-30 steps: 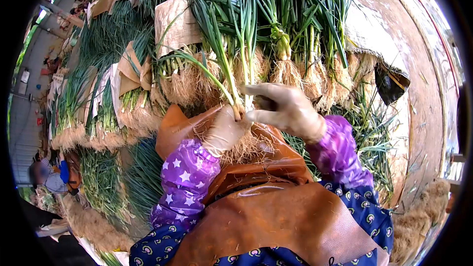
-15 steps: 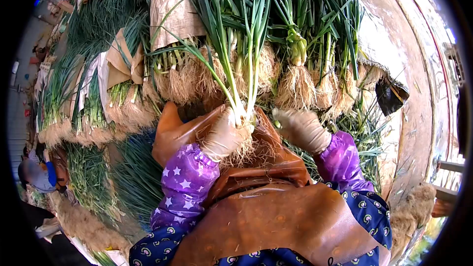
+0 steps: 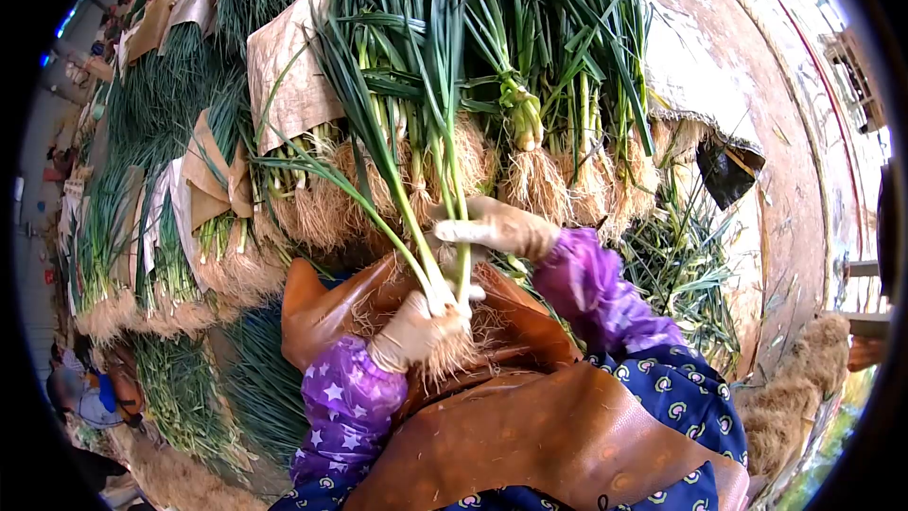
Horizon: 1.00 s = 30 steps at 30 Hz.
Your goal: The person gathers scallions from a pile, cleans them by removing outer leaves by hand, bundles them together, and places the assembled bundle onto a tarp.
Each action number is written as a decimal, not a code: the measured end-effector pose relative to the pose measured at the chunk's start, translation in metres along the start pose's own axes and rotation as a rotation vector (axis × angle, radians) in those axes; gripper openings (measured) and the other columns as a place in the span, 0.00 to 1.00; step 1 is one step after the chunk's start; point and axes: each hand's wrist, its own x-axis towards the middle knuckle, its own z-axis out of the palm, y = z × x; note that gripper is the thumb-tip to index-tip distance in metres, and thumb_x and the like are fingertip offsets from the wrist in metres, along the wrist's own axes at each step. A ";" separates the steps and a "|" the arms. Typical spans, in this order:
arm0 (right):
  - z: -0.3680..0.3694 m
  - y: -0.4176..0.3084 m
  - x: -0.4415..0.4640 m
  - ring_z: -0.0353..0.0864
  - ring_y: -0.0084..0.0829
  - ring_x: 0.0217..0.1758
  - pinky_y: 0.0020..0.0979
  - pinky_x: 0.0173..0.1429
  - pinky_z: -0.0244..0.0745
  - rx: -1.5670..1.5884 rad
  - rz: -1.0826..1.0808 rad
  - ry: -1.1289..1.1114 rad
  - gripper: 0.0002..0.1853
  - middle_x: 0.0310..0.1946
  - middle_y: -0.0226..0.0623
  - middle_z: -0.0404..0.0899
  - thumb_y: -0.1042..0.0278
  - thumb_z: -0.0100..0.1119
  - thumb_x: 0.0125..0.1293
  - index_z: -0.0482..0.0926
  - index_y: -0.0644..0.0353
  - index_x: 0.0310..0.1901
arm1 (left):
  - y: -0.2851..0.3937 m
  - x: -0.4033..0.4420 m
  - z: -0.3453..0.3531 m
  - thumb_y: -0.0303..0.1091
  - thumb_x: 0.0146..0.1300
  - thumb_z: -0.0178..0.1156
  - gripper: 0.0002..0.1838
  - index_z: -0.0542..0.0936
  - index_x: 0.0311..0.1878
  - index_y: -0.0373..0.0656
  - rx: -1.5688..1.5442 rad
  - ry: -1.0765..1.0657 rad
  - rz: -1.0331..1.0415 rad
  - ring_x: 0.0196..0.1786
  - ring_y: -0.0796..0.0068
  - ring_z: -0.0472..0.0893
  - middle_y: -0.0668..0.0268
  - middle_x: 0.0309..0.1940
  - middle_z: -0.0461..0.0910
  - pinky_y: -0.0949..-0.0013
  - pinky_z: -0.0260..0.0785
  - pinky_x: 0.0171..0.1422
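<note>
My left hand (image 3: 416,329), in a pale glove, is closed around the lower stems of a few green garlic stalks (image 3: 416,237). Their pale roots (image 3: 449,355) hang below the fist, and the long leaves reach up and away from me. Higher on the stems is my right hand (image 3: 501,227), also gloved. One of its fingers crosses in front of the right-hand stalk while the others lie partly behind it, closed about the stem. A brown apron (image 3: 492,435) with loose root bits covers my lap beneath both hands.
Rooted bundles (image 3: 539,180) stand in a row just ahead, one beside a beige cloth (image 3: 298,61). More bundles (image 3: 99,255) line the left. Leaf scraps (image 3: 676,265) lie at right, near a white sack (image 3: 700,85). Another person (image 3: 90,397) is at far left.
My right hand has moved left from beside the stalks onto their stems. My left hand has come lower with the stalks, which now lean more to the left.
</note>
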 end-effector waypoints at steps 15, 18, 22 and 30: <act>-0.115 -0.031 0.012 0.80 0.32 0.27 0.31 0.34 0.74 -0.697 0.023 0.754 0.14 0.23 0.40 0.80 0.67 0.67 0.55 0.76 0.61 0.41 | 0.022 0.021 -0.007 0.30 0.54 0.57 0.14 0.77 0.42 0.31 -0.307 -0.029 0.383 0.42 0.65 0.79 0.51 0.40 0.80 0.73 0.73 0.40; -0.086 -0.061 0.001 0.75 0.22 0.17 0.24 0.19 0.69 -0.436 -0.260 0.696 0.05 0.22 0.39 0.80 0.75 0.59 0.61 0.76 0.67 0.37 | 0.042 0.018 -0.015 0.29 0.57 0.54 0.16 0.77 0.49 0.35 -0.256 0.049 0.413 0.43 0.73 0.78 0.59 0.45 0.79 0.79 0.70 0.40; -0.037 -0.054 0.020 0.77 0.23 0.16 0.24 0.18 0.71 -0.389 -0.457 0.630 0.06 0.22 0.39 0.81 0.72 0.59 0.63 0.79 0.66 0.32 | 0.035 0.035 -0.016 0.39 0.61 0.61 0.19 0.76 0.51 0.37 -0.293 0.256 0.384 0.35 0.84 0.73 0.68 0.43 0.77 0.80 0.70 0.40; 0.016 -0.027 0.005 0.74 0.35 0.16 0.35 0.22 0.67 -1.089 -0.484 0.741 0.10 0.15 0.35 0.72 0.63 0.64 0.57 0.76 0.59 0.25 | 0.011 0.066 -0.019 0.19 0.57 0.58 0.12 0.77 0.46 0.33 -0.311 0.347 0.481 0.39 0.73 0.80 0.62 0.39 0.81 0.73 0.73 0.46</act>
